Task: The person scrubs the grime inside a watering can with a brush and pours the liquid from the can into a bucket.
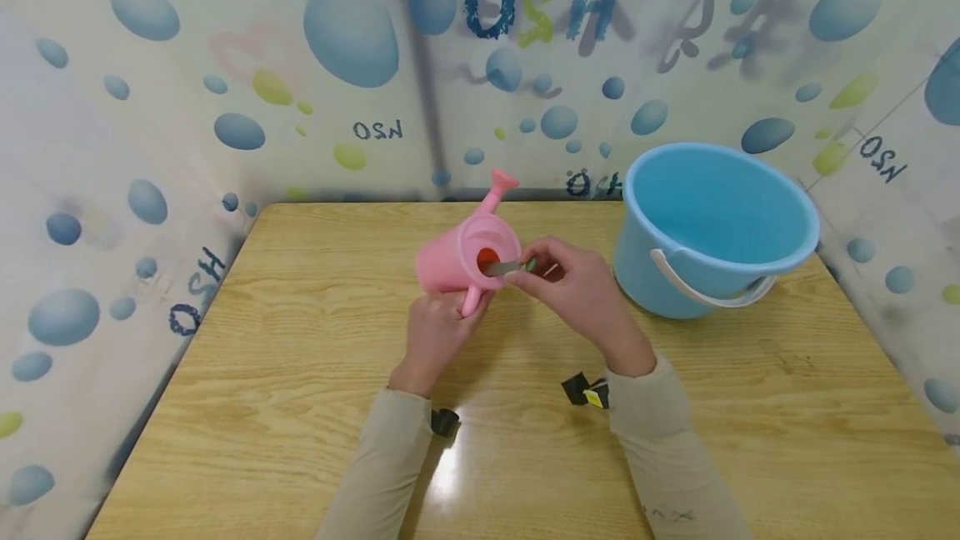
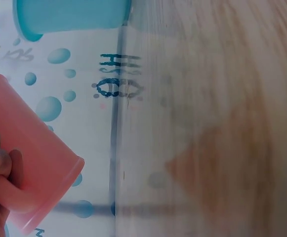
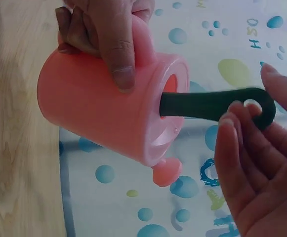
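A pink watering can point(image 1: 442, 261) is tilted above the table, its top opening facing me and its spout pointing away. My left hand point(image 1: 438, 327) grips it by the handle, fingers curled round, as the left wrist view also shows. A dark green tool handle point(image 3: 197, 104) with a hole at its end sticks out of the can's opening; the tool's other end is hidden inside. At that holed end, my right hand point(image 1: 573, 286) holds the handle between thumb and fingertips. Something orange-red point(image 1: 487, 258) shows inside the opening.
To the right stands a large light blue bucket point(image 1: 660, 273) with a white handle point(image 1: 697, 294). Black straps point(image 1: 576, 388) hang near both wrists. The wooden table point(image 1: 247, 373) meets a wall sheet point(image 1: 262, 148) printed with blue and green spots at its back edge.
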Available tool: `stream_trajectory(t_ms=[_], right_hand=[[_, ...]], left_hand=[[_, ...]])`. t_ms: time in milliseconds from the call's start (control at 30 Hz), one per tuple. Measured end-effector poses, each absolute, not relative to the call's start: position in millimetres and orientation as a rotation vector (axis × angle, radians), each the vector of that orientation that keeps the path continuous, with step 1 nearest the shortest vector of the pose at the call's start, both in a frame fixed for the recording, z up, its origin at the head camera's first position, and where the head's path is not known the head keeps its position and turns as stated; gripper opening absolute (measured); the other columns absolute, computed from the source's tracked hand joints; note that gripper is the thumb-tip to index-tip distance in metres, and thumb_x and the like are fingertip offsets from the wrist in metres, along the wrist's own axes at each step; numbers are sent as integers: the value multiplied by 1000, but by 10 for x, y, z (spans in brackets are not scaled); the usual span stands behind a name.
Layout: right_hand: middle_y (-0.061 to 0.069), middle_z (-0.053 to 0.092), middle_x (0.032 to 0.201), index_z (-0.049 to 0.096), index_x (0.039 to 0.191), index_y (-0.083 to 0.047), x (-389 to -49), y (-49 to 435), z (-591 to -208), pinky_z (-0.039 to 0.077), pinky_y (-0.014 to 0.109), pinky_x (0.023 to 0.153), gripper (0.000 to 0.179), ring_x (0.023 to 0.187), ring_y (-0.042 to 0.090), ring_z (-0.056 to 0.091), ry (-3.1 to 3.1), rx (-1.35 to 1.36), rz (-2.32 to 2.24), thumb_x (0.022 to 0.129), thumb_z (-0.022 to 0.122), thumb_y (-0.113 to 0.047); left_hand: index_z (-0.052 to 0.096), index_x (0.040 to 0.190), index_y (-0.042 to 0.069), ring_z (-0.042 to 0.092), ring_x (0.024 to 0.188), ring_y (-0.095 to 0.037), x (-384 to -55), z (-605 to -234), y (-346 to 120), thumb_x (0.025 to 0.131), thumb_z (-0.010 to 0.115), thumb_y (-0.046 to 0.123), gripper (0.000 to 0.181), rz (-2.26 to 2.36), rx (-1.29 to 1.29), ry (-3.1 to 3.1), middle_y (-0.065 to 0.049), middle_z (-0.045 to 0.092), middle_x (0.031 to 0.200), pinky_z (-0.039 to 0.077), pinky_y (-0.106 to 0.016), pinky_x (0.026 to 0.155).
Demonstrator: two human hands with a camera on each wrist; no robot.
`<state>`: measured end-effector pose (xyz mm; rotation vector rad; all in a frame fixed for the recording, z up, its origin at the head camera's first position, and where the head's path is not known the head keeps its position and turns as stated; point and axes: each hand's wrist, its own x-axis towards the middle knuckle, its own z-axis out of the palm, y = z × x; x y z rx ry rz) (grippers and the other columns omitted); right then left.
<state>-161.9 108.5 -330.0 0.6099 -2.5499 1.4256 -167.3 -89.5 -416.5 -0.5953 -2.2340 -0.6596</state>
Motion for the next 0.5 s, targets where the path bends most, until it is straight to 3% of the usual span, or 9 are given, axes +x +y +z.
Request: stream_trajectory(t_ms=[200,400,500], right_hand=[[-4,48,62,54,87,-14,-1587,1004,-3293,36,27,46,22,51,11,42,-2569,439,1060,82,64,-33],[-3,44,59,58,105,-12,-1575,977,-3299,31,28,42,26,47,14,38,-2630,363,973,84,63,-27],[-2,44,57,61,107,-13,-1581,979,-3304,31,28,43,27,47,14,38,-2658,381,922,85,61,-28]], left_hand=[[31,44,17,28,38,-8,-1671,-4198,-905,79,65,32,52,-635,-596,-2241,8,26,41,23,-24,37],[30,44,17,28,38,-7,-1664,-4197,-900,79,66,31,52,-618,-613,-2254,8,26,42,22,-22,38],[30,45,17,29,38,-7,-1659,-4193,-892,79,66,31,52,-608,-621,-2252,8,26,43,22,-22,38]])
